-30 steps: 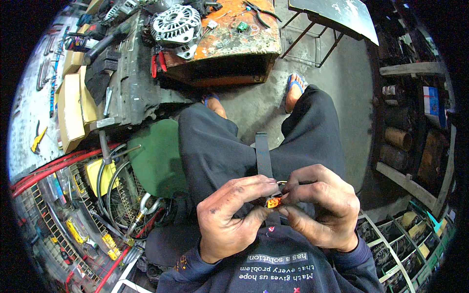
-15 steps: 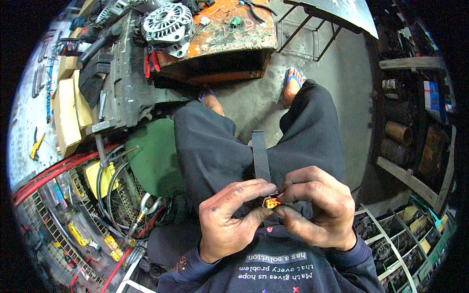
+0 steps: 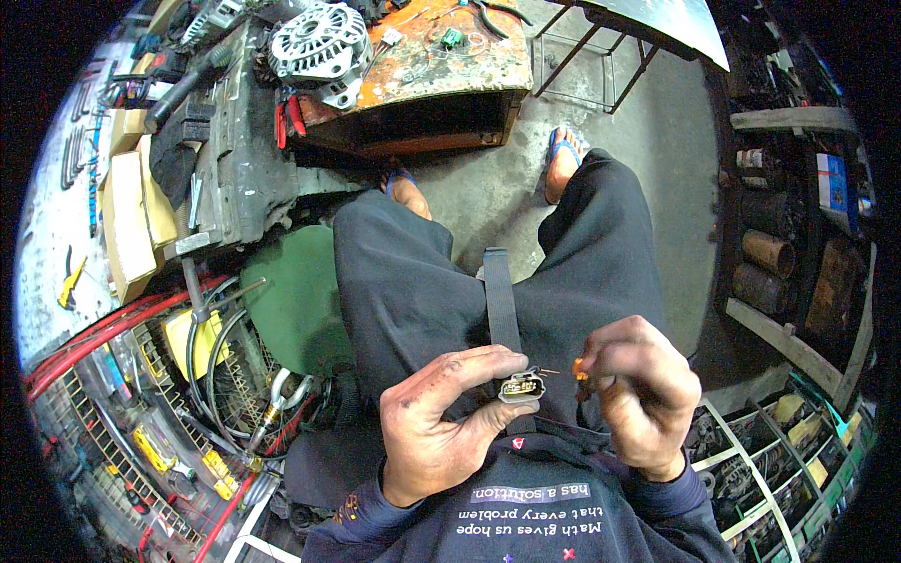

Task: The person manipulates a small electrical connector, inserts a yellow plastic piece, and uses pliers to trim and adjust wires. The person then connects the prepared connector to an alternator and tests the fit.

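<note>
Between the thumb and forefinger of my left hand (image 3: 434, 422) is a small grey electrical connector (image 3: 521, 387), its open end facing up and metallic-looking details showing inside. A few thin wire-like strands stick out beside it. To its right, my right hand (image 3: 648, 399) is closed in a pinch on a small orange plastic piece (image 3: 581, 370), apart from the connector. My right fingers are partly blurred. Both hands are above my lap, in front of a grey strap (image 3: 500, 300).
An alternator (image 3: 321, 47) and a green connector (image 3: 453, 38) lie on a worn orange wooden box (image 3: 413, 80) ahead. At left are a bench with red-handled pliers (image 3: 291, 117) and racks of tools. A metal crate (image 3: 751, 469) stands at right, below shelves holding cans (image 3: 768, 251).
My right hand has pulled away to the right with the orange piece, leaving the connector's end uncovered. My left hand keeps hold of the connector in nearly the same place.
</note>
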`<state>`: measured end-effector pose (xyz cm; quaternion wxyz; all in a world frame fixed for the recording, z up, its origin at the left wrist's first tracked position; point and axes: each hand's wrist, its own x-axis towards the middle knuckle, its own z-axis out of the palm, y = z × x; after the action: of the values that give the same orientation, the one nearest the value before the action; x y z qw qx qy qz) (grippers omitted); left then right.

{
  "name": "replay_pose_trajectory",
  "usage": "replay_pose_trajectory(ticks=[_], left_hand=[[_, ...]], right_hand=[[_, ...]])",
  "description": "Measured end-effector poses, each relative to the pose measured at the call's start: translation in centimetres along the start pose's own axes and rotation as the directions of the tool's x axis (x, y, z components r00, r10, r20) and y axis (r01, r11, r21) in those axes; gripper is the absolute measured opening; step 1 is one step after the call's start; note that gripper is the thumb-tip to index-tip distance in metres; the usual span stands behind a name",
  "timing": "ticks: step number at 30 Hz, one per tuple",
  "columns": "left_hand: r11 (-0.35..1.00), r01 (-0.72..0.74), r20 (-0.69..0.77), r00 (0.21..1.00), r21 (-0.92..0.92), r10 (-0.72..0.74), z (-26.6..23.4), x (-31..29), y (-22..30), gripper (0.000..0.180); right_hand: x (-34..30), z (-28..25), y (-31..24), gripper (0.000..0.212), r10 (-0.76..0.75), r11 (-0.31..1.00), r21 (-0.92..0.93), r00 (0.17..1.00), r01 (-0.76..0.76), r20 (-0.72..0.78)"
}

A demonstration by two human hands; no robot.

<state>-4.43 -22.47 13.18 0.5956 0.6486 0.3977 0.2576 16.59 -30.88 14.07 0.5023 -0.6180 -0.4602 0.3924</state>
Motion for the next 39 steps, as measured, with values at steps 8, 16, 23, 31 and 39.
replay_pose_trajectory(ticks=[8,16,23,31,39], left_hand=[[0.997,0.077,0.03,0.997,0.024,-0.077,-0.4,-0.1,1.5,0.04],[0.998,0.027,0.032,0.999,0.061,-0.029,-0.4,-0.7,1.1,0.042],[0.997,0.011,0.009,1.0,0.074,-0.012,-0.5,-0.6,1.1,0.043],[0.984,-0.064,0.039,0.998,0.164,0.059,-0.8,-0.2,1.2,0.04],[0.986,-0.046,0.025,0.999,0.16,0.043,-0.7,-0.2,1.3,0.038]], right_hand=[[0.0,-1.3,-0.7,0.02,0.459,0.698,0.501,0.857,-0.511,0.234],[0.2,0.1,-0.1,0.024,0.225,0.892,0.383,0.97,-0.241,0.087],[0.1,0.4,-0.9,0.02,0.128,0.967,0.218,0.991,-0.131,0.026],[0.7,0.5,-1.4,0.017,-0.042,0.989,0.147,0.992,0.025,0.116],[1.1,0.7,-1.7,0.017,-0.057,0.994,0.098,0.986,0.042,0.155]])
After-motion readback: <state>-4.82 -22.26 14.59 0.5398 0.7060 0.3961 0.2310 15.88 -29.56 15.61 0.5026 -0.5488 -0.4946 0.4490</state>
